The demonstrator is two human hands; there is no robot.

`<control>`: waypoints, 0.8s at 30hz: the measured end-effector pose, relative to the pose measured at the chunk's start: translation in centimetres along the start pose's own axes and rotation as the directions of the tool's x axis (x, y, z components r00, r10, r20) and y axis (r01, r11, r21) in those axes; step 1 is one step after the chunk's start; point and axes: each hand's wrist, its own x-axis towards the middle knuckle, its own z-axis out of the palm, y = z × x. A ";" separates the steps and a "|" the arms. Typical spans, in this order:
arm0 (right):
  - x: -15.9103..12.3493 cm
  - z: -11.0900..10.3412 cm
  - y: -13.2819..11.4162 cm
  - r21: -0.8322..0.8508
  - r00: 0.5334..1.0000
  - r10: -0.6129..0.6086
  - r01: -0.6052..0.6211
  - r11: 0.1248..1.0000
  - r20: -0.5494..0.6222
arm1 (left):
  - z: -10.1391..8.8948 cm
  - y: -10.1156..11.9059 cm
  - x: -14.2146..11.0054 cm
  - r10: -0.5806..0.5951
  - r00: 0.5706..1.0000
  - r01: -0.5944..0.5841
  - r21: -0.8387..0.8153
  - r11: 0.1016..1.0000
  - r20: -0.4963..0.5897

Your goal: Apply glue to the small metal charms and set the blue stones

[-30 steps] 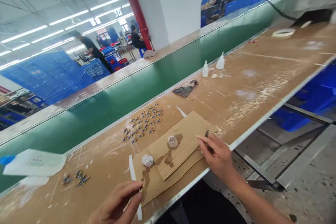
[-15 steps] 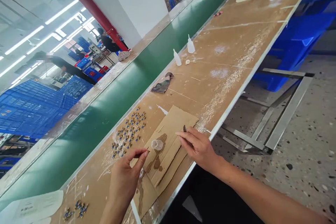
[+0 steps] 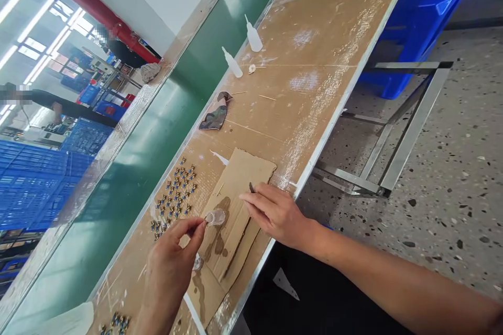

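My left hand [image 3: 178,251] is closed in a pinch, thumb against index finger, at the left side of a small clear cup [image 3: 217,216]. A tiny thing shows at its fingertips, too small to name. My right hand [image 3: 275,212] is closed above the cardboard sheet [image 3: 251,165], around a thin dark tool [image 3: 251,187] whose short end sticks up past the index finger; the rest is hidden. The cup sits on the cardboard beside dark wet stains [image 3: 220,245]. A second clear cup [image 3: 197,263] is partly behind my left hand. Several small gold-and-blue pieces [image 3: 176,188] stand in rows left of the cardboard.
Two white squeeze bottles [image 3: 254,39] stand farther up the table, near a camouflage cloth scrap [image 3: 216,112] and a few wooden sticks [image 3: 268,97]. More gold-and-blue pieces [image 3: 118,322] lie at the lower left. A green conveyor belt [image 3: 157,115] runs alongside; a blue stool [image 3: 412,36] is at right.
The view has shifted, so the table things appear farther left. My left fingertips have come closer to the clear cup. My right hand keeps its hold on the dark tool.
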 end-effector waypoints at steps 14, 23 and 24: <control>0.1 -0.2 0.0 0.013 1.000 -0.007 0.007 1.000 -0.015 | 0.1 0.9 0.1 0.118 0.993 -0.117 0.069 0.991 -0.019; 0.2 -0.3 0.0 0.009 1.000 -0.007 0.007 1.000 -0.016 | -0.1 1.4 0.2 0.122 0.992 -0.121 0.087 0.989 -0.010; 0.2 -0.3 0.0 0.007 1.000 -0.007 0.007 1.000 -0.015 | -0.1 1.4 0.3 0.123 0.992 -0.122 0.084 0.989 -0.010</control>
